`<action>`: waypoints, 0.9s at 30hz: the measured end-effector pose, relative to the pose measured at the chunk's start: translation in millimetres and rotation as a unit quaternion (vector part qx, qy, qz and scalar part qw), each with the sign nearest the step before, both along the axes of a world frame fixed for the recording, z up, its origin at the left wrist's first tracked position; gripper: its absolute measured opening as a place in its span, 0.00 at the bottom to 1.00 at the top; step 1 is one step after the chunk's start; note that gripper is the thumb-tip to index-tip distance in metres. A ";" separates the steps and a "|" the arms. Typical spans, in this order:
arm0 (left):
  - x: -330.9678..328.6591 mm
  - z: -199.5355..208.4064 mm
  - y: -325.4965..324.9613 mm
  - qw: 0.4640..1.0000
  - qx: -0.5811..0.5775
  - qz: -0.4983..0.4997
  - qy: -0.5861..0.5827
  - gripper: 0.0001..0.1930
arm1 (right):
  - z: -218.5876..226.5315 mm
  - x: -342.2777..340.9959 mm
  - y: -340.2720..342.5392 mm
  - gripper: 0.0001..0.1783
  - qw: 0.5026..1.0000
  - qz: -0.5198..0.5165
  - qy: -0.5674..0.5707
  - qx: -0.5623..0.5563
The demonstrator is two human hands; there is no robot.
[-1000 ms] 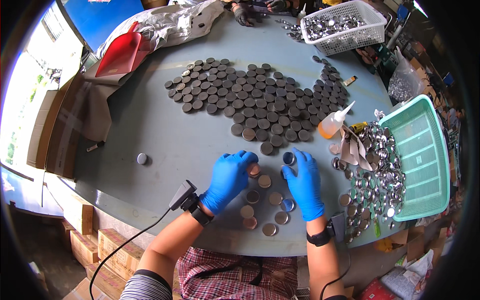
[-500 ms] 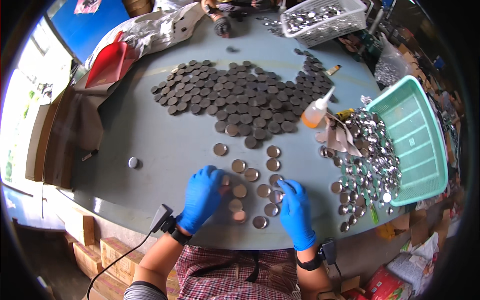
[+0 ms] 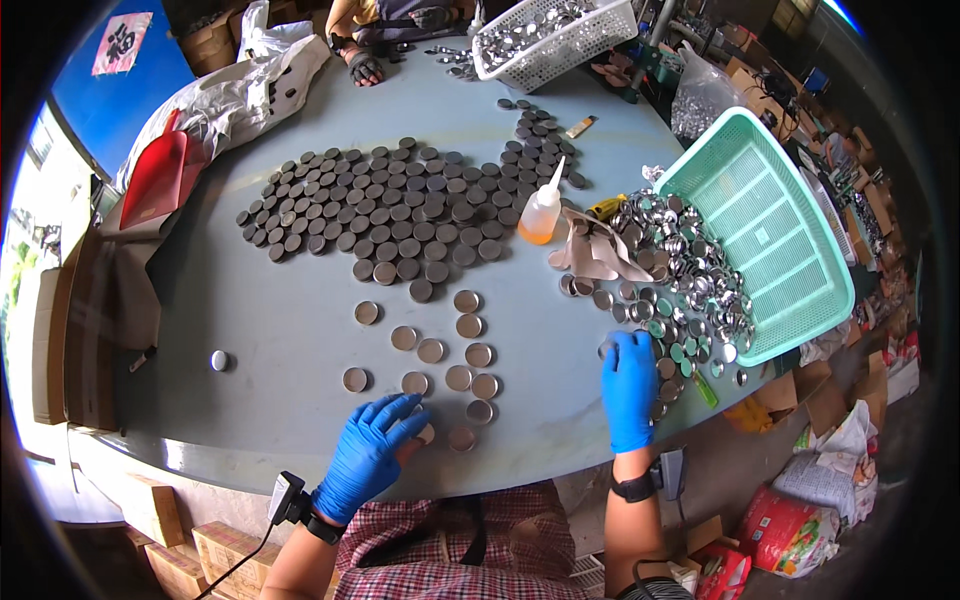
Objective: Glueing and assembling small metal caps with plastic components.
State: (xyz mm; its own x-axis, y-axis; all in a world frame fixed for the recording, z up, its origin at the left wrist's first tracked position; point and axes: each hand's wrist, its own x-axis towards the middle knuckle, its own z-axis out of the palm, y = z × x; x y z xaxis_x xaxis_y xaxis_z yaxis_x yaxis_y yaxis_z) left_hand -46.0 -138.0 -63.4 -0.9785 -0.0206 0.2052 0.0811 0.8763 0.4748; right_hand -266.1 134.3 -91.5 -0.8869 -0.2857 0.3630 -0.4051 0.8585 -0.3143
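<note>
Several loose discs (image 3: 479,355): round, shallow, tan-faced with shiny rims; ahead of the left hand, some apart, some nearly touching.
Left hand (image 3: 366,448): blue-gloved, fingers together and bent toward the thumb, a pale disc (image 3: 426,435) at the tips; whether pinched, cannot tell.
Right hand (image 3: 628,388): fingers curled down beside the metal pile (image 3: 692,262), a disc (image 3: 605,349) at the tips; grip hidden.
Good handling: lift by the rim, fingertips light, each disc level; thin gloved edges probably slip if rushed.
Dark discs (image 3: 400,213): matt, charcoal, closely massed.
Bottle (image 3: 541,213): translucent, pointed nozzle, orange liquid.
Basket (image 3: 790,243): green perforated plastic, tilted behind the pile.
Table (image 3: 225,430): smooth, grey-blue.
</note>
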 end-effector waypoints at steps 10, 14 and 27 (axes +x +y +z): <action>27.8 -16.4 -19.6 0.990 -0.079 0.113 0.012 0.17 | 19.0 56.4 -31.0 0.17 0.945 0.212 -0.184 -0.167; 30.9 -6.7 -6.9 0.988 -0.094 0.119 0.008 0.17 | 23.3 1.1 -11.5 0.23 0.999 0.008 0.027 0.036; -58.4 -8.3 77.9 0.992 -0.094 -0.089 -0.009 0.23 | 8.3 31.0 -43.8 0.15 0.944 0.130 -0.157 -0.259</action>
